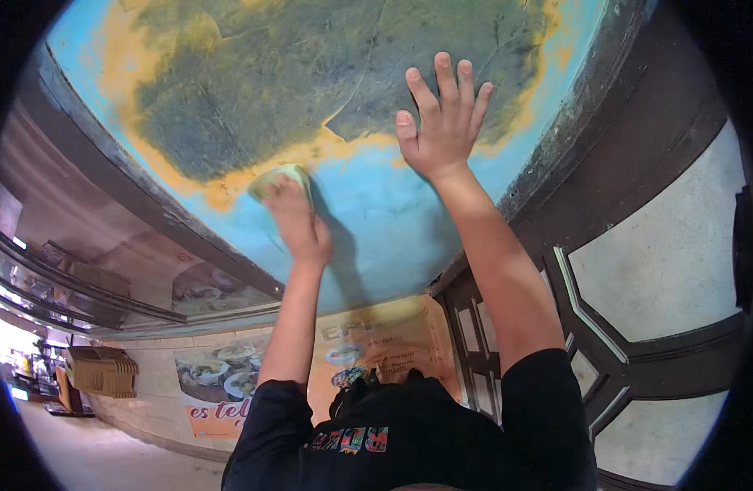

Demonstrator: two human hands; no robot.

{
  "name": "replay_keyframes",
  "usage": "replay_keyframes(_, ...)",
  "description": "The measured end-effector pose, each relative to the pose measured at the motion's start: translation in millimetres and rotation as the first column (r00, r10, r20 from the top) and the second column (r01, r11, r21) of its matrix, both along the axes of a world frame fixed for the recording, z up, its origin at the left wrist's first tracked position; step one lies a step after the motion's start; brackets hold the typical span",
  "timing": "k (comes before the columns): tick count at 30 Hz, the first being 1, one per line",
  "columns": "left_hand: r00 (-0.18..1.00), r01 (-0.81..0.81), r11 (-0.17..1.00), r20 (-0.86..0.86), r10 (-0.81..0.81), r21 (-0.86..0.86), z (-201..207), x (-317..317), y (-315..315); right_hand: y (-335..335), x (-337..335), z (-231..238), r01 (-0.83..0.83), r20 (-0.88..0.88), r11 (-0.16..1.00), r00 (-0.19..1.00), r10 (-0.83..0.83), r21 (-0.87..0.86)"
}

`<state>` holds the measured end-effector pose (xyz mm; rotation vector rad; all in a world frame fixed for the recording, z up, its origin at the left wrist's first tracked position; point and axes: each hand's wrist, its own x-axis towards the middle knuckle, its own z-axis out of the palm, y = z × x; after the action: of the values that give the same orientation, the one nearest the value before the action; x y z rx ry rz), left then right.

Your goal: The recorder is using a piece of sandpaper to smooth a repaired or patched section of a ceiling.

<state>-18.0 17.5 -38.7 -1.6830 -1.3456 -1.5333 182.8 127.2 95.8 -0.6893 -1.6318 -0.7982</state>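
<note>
Here, two hands point(295, 214) point(447, 131), one pale green pad point(298, 174).

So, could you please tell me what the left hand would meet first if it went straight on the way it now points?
Leading with the pad it holds, the left hand would probably meet the orange band first, then the dark patch, though blur and depth leave its exact line unclear.

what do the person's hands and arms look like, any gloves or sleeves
The left hand and right hand are ungloved; the forearms are bare, with no watch or bracelet showing. The short sleeves are black, on a black shirt with a multicoloured print.
</note>
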Motion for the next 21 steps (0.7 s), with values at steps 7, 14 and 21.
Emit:
replay_keyframes(7,0.99,-0.121,0.988,0.088,0.112,0.096,16,-22,0,-1,3,-1,0.012,0.005,1.0,1.0,-0.012,-0.017)
replay_keyframes(14,0.998,-0.053,0.997,0.021,0.054,-0.06,-8,21,4,-1,4,0,0.009,0.007,1.0,1.0,-0.009,-0.011)
replay_keyframes(21,0.997,0.036,0.995,-0.064,-0.041,-0.088,-17,13,7,-2,-3,0,-0.008,0.0,1.0,1.0,0.008,0.003)
